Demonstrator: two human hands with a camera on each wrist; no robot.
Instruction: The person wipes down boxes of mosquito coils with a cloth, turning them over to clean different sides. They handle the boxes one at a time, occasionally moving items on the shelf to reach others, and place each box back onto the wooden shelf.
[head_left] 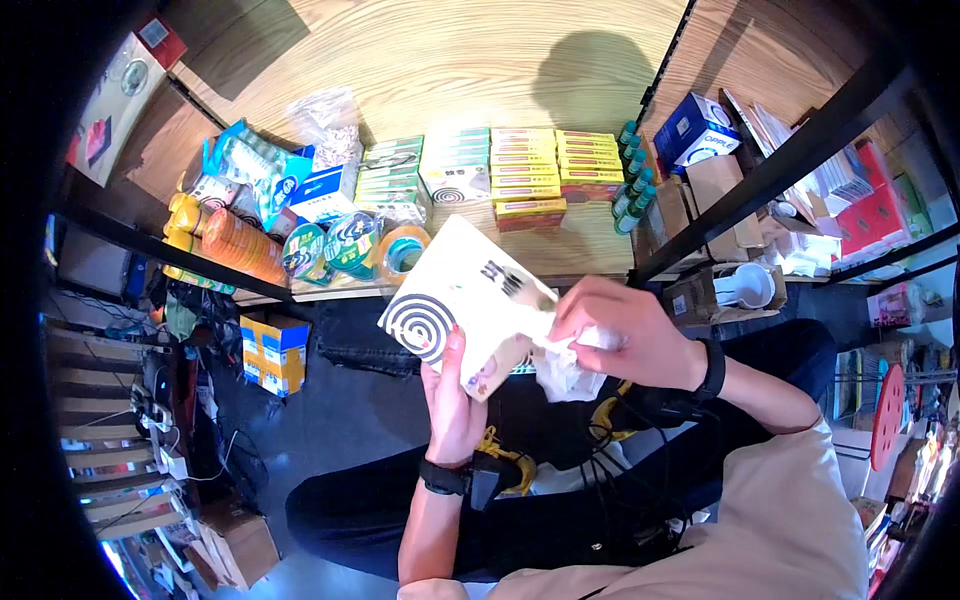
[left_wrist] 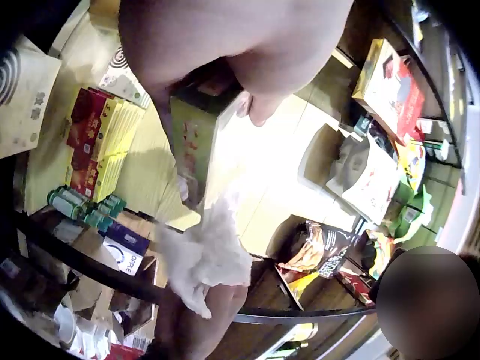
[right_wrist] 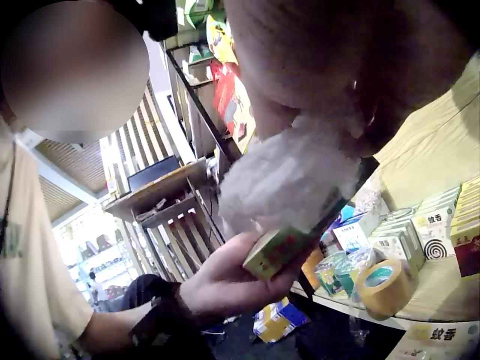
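My left hand grips a pale mosquito coil box along its lower edge, with the thumb over its front near a black spiral print. The box is tilted in front of the shelf, over my lap. In my right hand a crumpled white tissue is pinched, right at the box's right edge. The left wrist view shows the tissue hanging loose beside the narrow green side of the box. In the right wrist view, the tissue covers much of the box.
On the wooden shelf stand stacked mosquito coil boxes, yellow boxes and green bottles. Tape rolls and orange bottles line the front left. A blue-yellow carton sits on the floor. Black posts frame the shelf.
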